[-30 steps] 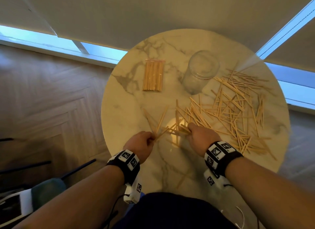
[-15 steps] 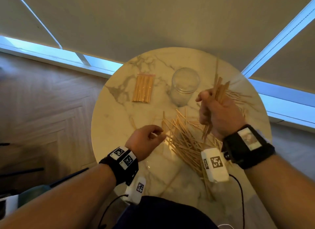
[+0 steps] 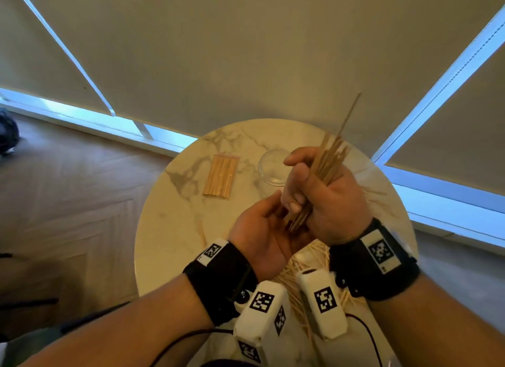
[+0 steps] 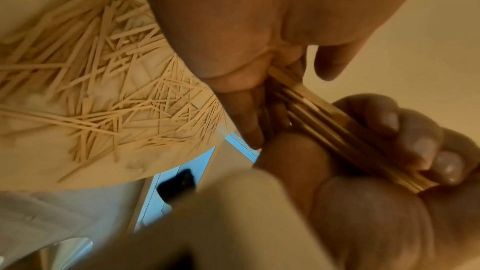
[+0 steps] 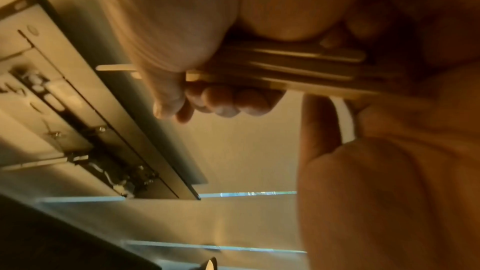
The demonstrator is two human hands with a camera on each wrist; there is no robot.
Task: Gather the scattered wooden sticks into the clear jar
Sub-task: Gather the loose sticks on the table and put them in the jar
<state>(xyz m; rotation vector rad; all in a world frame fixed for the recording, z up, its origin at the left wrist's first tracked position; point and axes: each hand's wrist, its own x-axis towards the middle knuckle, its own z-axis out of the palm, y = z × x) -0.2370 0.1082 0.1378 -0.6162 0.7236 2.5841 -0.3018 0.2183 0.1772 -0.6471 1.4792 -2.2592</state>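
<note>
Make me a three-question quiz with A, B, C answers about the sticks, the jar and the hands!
1. Where is the packet of sticks?
A. Left of the clear jar
B. Inside the jar
C. On the floor

2. How many jars stand on the table?
A. One
B. Two
C. Three

3. What does the right hand do?
A. Lies flat
B. Grips a bundle of sticks
C. Holds the jar

Answers: 1 A, it lies left of the jar; 2 A, only one shows; 3 B, fingers curl round the bundle.

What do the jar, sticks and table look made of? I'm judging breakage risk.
Jar: see-through, glossy, glass or clear plastic, can't tell.
Sticks: pale, matte, thin flat strips, likely bare wood.
Table: cream with grey veins, polished, marble or an imitation.
</note>
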